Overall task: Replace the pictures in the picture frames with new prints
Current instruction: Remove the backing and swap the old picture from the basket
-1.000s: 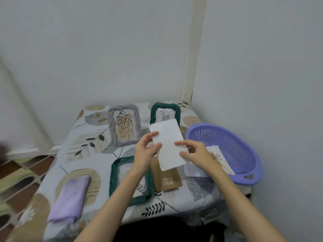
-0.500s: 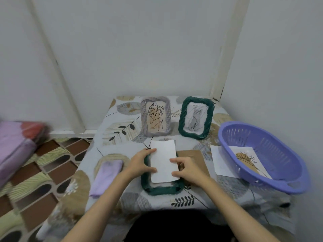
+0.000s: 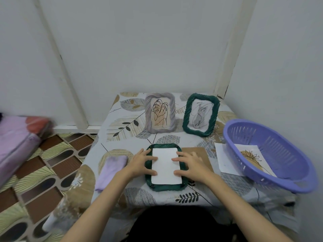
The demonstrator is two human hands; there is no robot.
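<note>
Print [image 3: 166,165] now seated face-down in the green frame [image 3: 166,186], left hand [image 3: 141,164] and right hand [image 3: 189,164] pressing flat-fingered; cardboard backing [image 3: 204,155] still off.

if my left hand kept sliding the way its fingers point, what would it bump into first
The left hand points right across the white sheet in the lying green frame. Sliding on, its fingers would probably first meet the right hand, whose fingertips press the sheet's opposite edge.
</note>
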